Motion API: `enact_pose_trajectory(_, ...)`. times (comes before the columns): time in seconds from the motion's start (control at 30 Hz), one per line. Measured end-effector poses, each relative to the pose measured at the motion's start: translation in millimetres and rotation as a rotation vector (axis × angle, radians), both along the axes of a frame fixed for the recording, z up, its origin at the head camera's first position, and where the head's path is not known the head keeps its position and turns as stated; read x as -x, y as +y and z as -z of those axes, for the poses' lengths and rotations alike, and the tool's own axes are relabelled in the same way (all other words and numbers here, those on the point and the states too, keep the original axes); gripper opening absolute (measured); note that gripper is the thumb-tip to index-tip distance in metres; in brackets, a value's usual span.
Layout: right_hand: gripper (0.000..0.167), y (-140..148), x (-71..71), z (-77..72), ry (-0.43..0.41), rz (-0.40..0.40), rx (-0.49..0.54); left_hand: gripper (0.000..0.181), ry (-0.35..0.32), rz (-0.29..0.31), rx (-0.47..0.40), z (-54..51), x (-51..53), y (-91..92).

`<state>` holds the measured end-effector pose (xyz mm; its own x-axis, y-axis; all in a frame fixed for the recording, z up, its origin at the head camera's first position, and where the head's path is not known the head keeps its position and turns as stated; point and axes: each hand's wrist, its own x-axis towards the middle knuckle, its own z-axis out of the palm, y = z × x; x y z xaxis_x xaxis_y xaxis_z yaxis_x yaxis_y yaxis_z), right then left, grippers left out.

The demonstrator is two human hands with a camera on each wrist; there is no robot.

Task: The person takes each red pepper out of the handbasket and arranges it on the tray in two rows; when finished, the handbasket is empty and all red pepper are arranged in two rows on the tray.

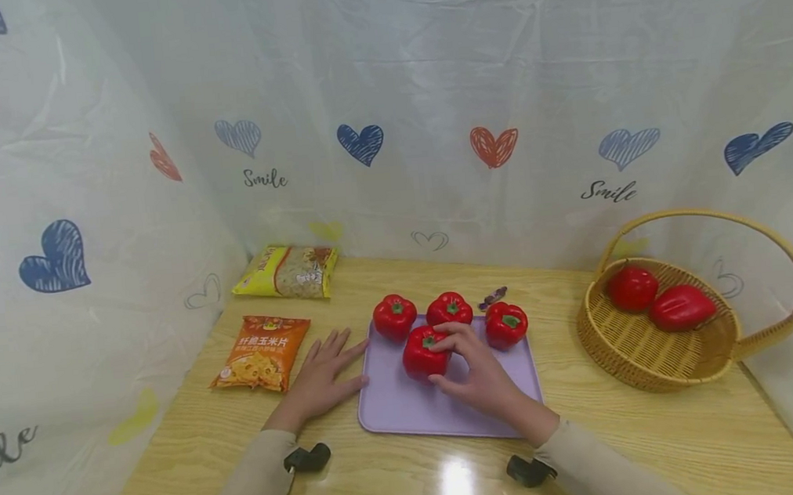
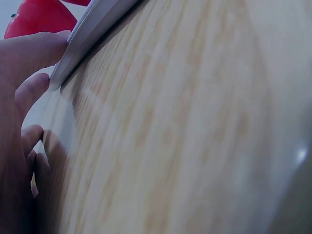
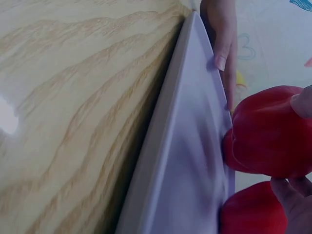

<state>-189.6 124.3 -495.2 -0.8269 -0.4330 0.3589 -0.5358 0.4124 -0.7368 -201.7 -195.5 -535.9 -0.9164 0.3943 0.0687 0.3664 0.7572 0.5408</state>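
A lilac tray (image 1: 411, 415) lies on the wooden table with red bell peppers at its far side. My right hand (image 1: 487, 377) grips one red bell pepper (image 1: 422, 357) between thumb and fingers, over the tray. In the right wrist view that bell pepper (image 3: 268, 134) appears above the tray surface. Behind it are a left bell pepper (image 1: 393, 320), a middle bell pepper (image 1: 448, 307) and a right bell pepper (image 1: 506, 327). My left hand (image 1: 319, 381) rests by the tray's left edge, fingers spread and thumb touching the rim.
Left of the tray lie an orange snack bag (image 1: 264, 353) and, farther back, a yellow bag (image 1: 288, 273). A small purple wrapped item (image 1: 492, 297) sits behind the tray. At right stands a wicker basket (image 1: 611, 358) holding two red fruit-like items (image 1: 682, 307). A printed curtain (image 1: 437, 220) closes off the back.
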Motion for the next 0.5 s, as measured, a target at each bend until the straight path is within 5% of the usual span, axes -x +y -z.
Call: enact_pose_trajectory(0.5,0.04,-30.8,2.9,9.5,0.064,-0.056,-0.057,0.067,0.007,0.001,0.008,-0.9,-0.4,0.8)
